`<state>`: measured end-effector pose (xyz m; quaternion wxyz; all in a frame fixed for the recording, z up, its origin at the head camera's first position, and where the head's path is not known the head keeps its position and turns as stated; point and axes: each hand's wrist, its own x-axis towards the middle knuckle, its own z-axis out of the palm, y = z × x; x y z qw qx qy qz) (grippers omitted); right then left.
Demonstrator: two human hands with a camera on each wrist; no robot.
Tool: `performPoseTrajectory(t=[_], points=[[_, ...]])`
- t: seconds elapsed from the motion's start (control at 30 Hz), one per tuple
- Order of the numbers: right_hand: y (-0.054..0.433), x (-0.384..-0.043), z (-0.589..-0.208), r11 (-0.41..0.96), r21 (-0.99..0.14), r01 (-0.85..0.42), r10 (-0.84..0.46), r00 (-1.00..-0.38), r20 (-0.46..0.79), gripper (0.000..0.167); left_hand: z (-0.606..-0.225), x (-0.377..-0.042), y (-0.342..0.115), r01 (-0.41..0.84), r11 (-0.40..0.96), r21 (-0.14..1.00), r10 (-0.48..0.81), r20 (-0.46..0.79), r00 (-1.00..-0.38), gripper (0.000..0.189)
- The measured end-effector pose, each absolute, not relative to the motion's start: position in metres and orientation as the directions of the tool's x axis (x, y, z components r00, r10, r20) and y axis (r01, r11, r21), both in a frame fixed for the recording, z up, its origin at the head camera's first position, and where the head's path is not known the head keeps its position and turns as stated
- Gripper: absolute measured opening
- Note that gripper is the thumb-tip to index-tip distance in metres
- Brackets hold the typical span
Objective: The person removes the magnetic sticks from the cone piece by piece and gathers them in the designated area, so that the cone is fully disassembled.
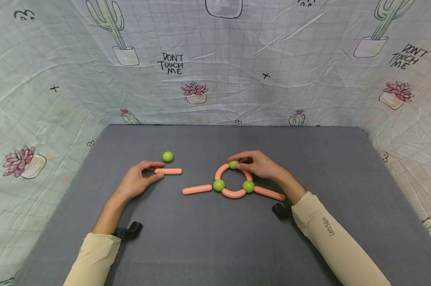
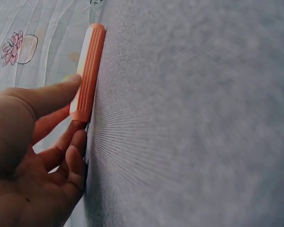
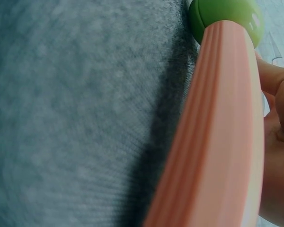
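At the left, my left hand (image 1: 134,180) pinches the near end of a straight orange rod (image 1: 170,171) between thumb and fingers. The left wrist view shows this ribbed rod (image 2: 91,71) close along the grey tabletop. My right hand (image 1: 259,163) holds a green ball (image 1: 233,164) at the top of a ring of curved orange pieces (image 1: 234,194). Two more green balls, a left one (image 1: 219,185) and a right one (image 1: 248,186), join the ring. From the right ball a straight orange rod (image 1: 269,193) slants outward, large in the right wrist view.
Another straight orange rod (image 1: 197,190) lies with its end at the ring's left ball. A loose green ball (image 1: 168,157) sits just beyond the left hand's rod. A patterned cloth (image 1: 229,95) hangs behind the grey table (image 1: 201,246) and along its sides.
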<state>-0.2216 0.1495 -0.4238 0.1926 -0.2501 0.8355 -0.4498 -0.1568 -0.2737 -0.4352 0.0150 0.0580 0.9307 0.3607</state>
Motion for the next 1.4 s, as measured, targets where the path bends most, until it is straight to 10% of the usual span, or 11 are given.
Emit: performPoseTrajectory(t=[0.3,0.63,1.4], points=[[0.147,-0.218,-0.417,0.504,-0.829,-0.24,-0.575,-0.81,-0.115,0.052,-0.422,-0.15,-0.265,0.091,0.752,0.653,0.073,0.054,-0.996,0.051],[0.139,-0.205,-0.406,0.494,-0.806,-0.324,-0.483,-0.874,0.056,0.028,-0.408,-0.134,-0.231,0.226,0.693,0.685,0.129,0.19,-0.973,0.031],[0.109,-0.173,-0.406,0.492,-0.788,-0.369,-0.637,-0.77,-0.037,0.02,-0.427,-0.121,-0.186,0.326,0.662,0.675,0.372,0.082,-0.925,0.032]])
